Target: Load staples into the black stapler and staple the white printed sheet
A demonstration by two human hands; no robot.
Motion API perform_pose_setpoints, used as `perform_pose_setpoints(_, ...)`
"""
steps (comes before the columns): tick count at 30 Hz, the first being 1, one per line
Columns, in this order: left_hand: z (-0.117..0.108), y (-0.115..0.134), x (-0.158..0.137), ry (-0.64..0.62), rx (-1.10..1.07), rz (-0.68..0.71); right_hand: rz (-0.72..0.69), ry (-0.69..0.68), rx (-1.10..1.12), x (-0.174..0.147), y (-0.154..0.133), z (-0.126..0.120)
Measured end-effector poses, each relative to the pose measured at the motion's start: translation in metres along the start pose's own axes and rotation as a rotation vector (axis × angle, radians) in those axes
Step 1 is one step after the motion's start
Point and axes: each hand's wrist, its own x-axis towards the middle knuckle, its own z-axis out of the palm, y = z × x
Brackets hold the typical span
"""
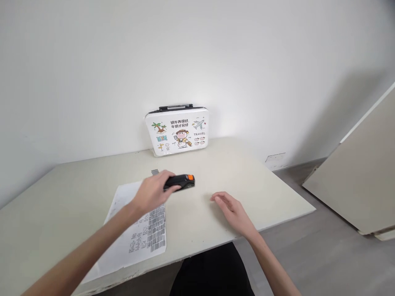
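My left hand is closed around a black stapler with an orange end, held above the table. The stapler's rear is hidden in my palm. Beneath my left forearm lies a white sheet of paper printed with dense dark text and a striped grey column along its right side. Just beyond my left hand, a small grey ridged piece shows on the tabletop. To the right, my right hand hovers over the table near its front edge, fingers loosely bent, with nothing in it.
A white carrying case with cartoon prints and a black handle stands upright against the wall at the back. Off the table's right side, a pale panel leans above the grey floor. The table's front edge is chipped.
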Motion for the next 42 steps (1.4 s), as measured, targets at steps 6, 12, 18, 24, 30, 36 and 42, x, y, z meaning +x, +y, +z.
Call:
perform_pose_setpoints(6, 0.045, 0.07, -0.014, -0.12, -0.087, 0.178, 0.055, 0.22, 0.118, 0.005, 0.008, -0.002)
perform_pose_setpoints(12, 0.069, 0.088, -0.013, -0.14, -0.189, 0.153, -0.009, 0.133, 0.03, 0.006, 0.006, -0.001)
perform_pose_setpoints(18, 0.062, 0.069, -0.02, -0.165, -0.349, 0.034, -0.054, 0.088, -0.026, 0.007, 0.007, -0.001)
perform_pose_setpoints(24, 0.059, 0.053, -0.033, -0.191, -0.406, 0.05, -0.086, 0.071, -0.146, 0.007, 0.007, 0.0)
perform_pose_setpoints(30, 0.06, 0.049, -0.038, -0.168, -0.38, 0.018, -0.002, 0.044, -0.206, 0.001, -0.004, 0.002)
perform_pose_setpoints(36, 0.048, 0.026, -0.054, -0.171, -0.337, 0.027, 0.024, 0.011, -0.217, -0.002, -0.009, 0.003)
perform_pose_setpoints(42, 0.034, -0.018, -0.054, -0.136, -0.264, -0.015, 0.04, 0.025, -0.217, -0.003, -0.007, 0.003)
